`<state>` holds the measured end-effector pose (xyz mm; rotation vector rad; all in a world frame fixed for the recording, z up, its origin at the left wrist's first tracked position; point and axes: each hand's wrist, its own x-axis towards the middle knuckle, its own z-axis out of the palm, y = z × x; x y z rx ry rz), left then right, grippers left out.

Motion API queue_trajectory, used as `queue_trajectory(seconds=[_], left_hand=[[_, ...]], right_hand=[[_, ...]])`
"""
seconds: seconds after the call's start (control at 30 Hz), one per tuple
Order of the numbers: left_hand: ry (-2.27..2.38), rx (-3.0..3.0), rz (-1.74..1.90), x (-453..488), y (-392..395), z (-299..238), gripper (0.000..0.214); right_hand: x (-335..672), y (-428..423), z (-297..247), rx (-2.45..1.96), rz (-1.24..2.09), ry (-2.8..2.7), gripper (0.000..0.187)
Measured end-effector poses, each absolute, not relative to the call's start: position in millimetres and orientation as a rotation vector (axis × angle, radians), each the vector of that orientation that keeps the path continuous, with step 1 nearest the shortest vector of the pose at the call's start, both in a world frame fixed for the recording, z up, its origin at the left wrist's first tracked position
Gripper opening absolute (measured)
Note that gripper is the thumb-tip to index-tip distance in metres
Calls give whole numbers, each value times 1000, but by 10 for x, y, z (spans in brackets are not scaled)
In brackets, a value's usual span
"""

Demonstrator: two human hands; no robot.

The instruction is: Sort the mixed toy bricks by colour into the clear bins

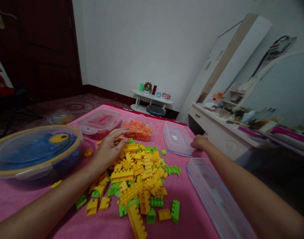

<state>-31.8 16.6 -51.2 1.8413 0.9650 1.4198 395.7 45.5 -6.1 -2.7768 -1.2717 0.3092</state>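
A heap of yellow and green toy building bricks (133, 172) lies on the pink cloth in front of me. My left hand (113, 146) is over the heap's far left side, fingers apart and pointing toward the clear box of orange bricks (139, 129). Whether its fingertips touch any brick, I cannot tell. On the right, my right hand (199, 143) has its fingers closed at the near right corner of a clear plastic container (178, 139) with a white label. Nearer to me, under my right forearm, lies another clear plastic piece (211, 192) with a bluish rim.
At the left stands a round lidded tub (37, 156) holding blue pieces. Behind it is a lidded clear box (100, 121) with something red inside. A low white shelf (152, 96) stands by the wall, and a white dresser (221, 124) is at right.
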Motion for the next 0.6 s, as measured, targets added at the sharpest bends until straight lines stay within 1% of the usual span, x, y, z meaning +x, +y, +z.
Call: queue_trajectory(seconds=[0.13, 0.33, 0.43, 0.6], left_hand=[[968, 1845, 1412, -307, 130, -471, 28], [963, 1844, 1420, -321, 156, -500, 28], [936, 1813, 1428, -318, 169, -525, 30], [950, 1790, 1435, -310, 167, -524, 30]], right_hand=[[3953, 428, -83, -2802, 305, -1290, 11], [3859, 356, -146, -2802, 676, -1137, 17], [3846, 345, -176, -2792, 784, -1022, 17], [3870, 323, -242, -2705, 827, -933, 31]])
